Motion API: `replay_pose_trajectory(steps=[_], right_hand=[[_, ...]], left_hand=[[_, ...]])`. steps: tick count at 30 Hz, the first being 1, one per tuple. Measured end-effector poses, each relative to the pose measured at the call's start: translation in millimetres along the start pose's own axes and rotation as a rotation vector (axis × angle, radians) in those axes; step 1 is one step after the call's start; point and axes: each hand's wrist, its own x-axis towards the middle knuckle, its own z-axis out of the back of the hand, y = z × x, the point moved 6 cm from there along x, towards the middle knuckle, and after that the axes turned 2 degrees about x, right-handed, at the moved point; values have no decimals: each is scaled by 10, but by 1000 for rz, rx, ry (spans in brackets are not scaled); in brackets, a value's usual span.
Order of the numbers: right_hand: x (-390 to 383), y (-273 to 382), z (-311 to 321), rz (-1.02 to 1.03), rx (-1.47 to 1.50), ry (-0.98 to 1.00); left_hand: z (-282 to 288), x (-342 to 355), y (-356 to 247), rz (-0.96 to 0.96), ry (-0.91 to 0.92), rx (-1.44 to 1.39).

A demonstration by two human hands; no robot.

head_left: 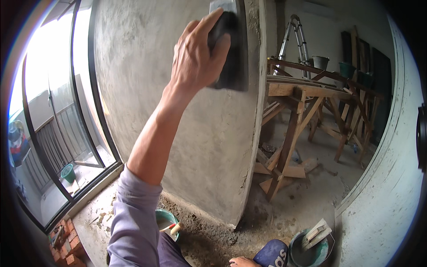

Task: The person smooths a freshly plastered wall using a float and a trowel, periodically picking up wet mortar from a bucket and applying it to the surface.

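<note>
My left hand (195, 58) is raised against the grey plastered wall (204, 147), its fingers closed around a black plastering float (235, 66). The float lies upright along the wall near its right-hand corner and looks slightly blurred. Low in the picture, my right hand (243, 261) is beside my knee in dark blue cloth (271, 253); most of its fingers are cut off by the lower edge. Right of the knee stands a green bucket (296, 247) with a pale hand float (316, 235) resting across its rim.
Another green bucket (178, 236), with a tool with a cream handle (176, 228) in it, stands at the wall's foot amid fallen mortar (204, 242). Wooden trestles (289, 142) and a ladder (296, 40) stand beyond the corner. Bricks (66, 242) lie near the glass door (58, 120) on the left.
</note>
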Motion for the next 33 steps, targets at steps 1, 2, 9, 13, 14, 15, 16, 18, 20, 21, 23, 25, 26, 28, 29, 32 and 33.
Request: replay_pose_trajectory(steps=[1, 2, 9, 13, 14, 15, 16, 18, 20, 21, 23, 25, 26, 28, 29, 32, 33], right_hand=[[45, -332, -161, 81, -31, 7], [75, -498, -264, 163, -57, 19], [-49, -352, -277, 200, -43, -76], [-32, -274, -285, 264, -121, -131], [-43, -185, -246, 267, -133, -108], [-47, -110, -183, 270, -145, -84], [-43, 15, -163, 283, -153, -55], [25, -96, -148, 307, -197, -79], [26, -96, -161, 350, -205, -114], [-5, -49, -162, 374, -191, -149], [5, -79, -108, 336, -218, -173], [44, -153, -181, 236, -264, -109], [13, -177, -167, 210, -236, -94], [-29, -108, -171, 179, -172, -48], [-19, -90, -180, 68, -145, -37], [-12, -29, -119, -136, -119, -44], [16, -76, -230, -91, -127, -44]], left_hand=[[-75, 198, -48, -32, -14, 30], [-151, 367, -67, -33, 0, -5], [-474, 637, -19, -84, 13, 9], [-485, 400, -97, -30, 81, -60], [-490, 267, -117, -30, 104, -46], [-511, 77, -120, -31, 128, -31], [-486, -132, -139, -34, 157, -5], [-500, -692, -332, 8, 253, -30], [-408, -1519, -365, 6, 337, -122], [-313, -1614, -374, 10, 349, -85], [-217, -1455, -396, -32, 298, -28], [-216, -866, -342, -84, 146, -43], [-263, -484, -291, -85, 74, -21], [-319, 173, -103, -126, 23, 26], [-419, 409, 80, 132, 195, 84], [-468, 712, -27, -12, 95, 36], [-480, 646, -3, 8, 114, 33]])
